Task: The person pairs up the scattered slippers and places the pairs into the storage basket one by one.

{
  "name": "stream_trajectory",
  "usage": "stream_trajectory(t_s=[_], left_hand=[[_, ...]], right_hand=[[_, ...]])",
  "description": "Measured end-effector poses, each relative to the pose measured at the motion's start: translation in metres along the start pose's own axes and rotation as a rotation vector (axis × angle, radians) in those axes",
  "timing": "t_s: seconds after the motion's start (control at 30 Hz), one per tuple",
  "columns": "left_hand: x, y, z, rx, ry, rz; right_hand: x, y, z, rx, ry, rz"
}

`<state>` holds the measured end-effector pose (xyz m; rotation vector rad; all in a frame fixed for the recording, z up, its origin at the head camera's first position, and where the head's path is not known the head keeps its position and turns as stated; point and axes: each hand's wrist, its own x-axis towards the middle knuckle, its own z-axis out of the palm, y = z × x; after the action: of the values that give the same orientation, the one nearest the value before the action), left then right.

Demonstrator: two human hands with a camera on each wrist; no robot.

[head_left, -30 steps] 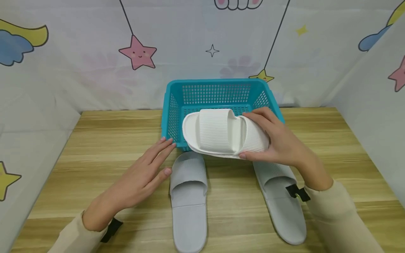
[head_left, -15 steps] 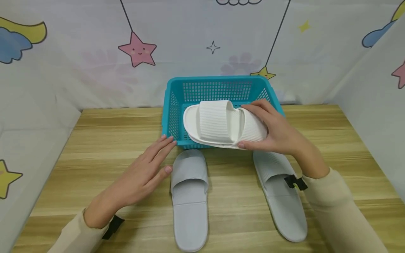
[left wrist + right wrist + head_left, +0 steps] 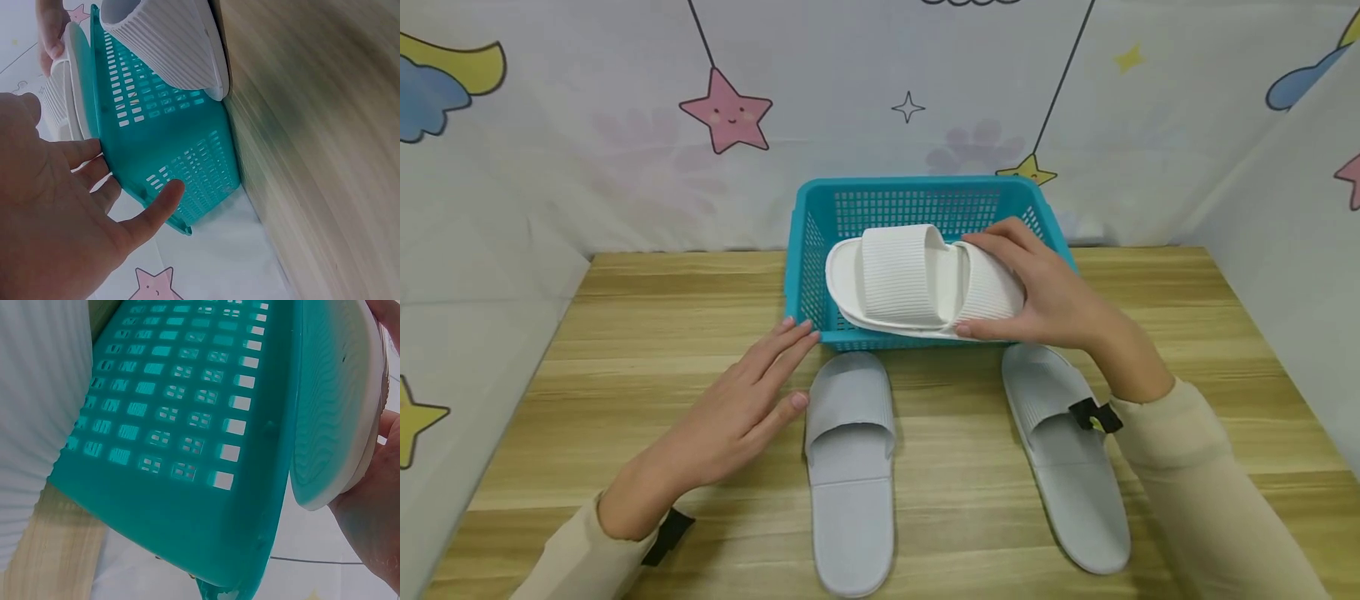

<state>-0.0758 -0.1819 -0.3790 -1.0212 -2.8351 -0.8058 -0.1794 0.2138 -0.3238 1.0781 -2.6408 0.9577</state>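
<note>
My right hand (image 3: 1052, 292) grips a pair of white slippers (image 3: 895, 279), fitted together with their ribbed straps at opposite ends. Thumb and fingers are curled round the right end. The pair is held at rim height over the front of a teal basket (image 3: 805, 208), its soles facing the basket wall (image 3: 206, 381) in the right wrist view. My left hand (image 3: 730, 421) has its fingers extended, and their tips touch the basket's front left corner. How the right fingers lie behind the slippers is partly hidden.
Two grey slippers, one on the left (image 3: 852, 525) and one angled on the right (image 3: 1082, 500), lie toes toward the basket on the wooden table (image 3: 955, 508). A white cloth (image 3: 850, 50) printed with stars hangs behind and at both sides.
My right hand has carried the white slippers away from me, further over the basket and slightly left. The left hand keeps its place at the corner.
</note>
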Motion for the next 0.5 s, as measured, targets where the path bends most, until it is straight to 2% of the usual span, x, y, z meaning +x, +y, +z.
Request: stream_trajectory(t_s=[0.27, 0.5], left_hand=[[-0.001, 0.001, -0.001, -0.015, -0.022, -0.022], [0.000, 0.001, -0.002, -0.011, -0.004, -0.002]], right_hand=[[0.010, 0.003, 0.001, -0.004, -0.031, 0.049], [0.020, 0.008, 0.002, -0.039, -0.058, 0.085]])
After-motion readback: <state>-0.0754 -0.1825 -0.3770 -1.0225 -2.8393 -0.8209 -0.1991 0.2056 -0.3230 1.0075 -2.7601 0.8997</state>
